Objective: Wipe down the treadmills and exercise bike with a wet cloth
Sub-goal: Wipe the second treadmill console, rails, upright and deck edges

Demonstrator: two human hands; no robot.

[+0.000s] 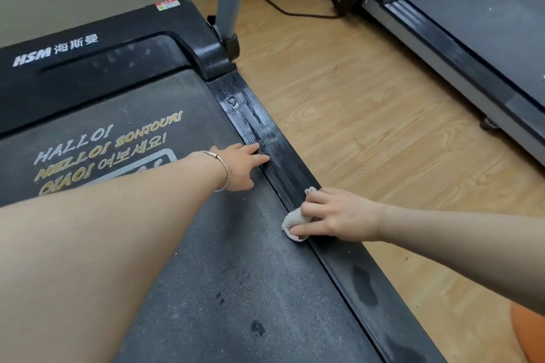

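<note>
While we wipe the near treadmill along its side rail, wet sheen toward 12 o'clock means our left hand, fingers straight, could slip. Our right hand grips the wet cloth at its 4 o'clock. The second treadmill at 2 o'clock is cropped; no exercise bike shows.

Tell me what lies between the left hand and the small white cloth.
In the head view, only bare black ribbed side rail and grey belt edge lie between the left hand and the small white cloth.

Cloth mostly under right fingers — far treadmill cropped.
</note>
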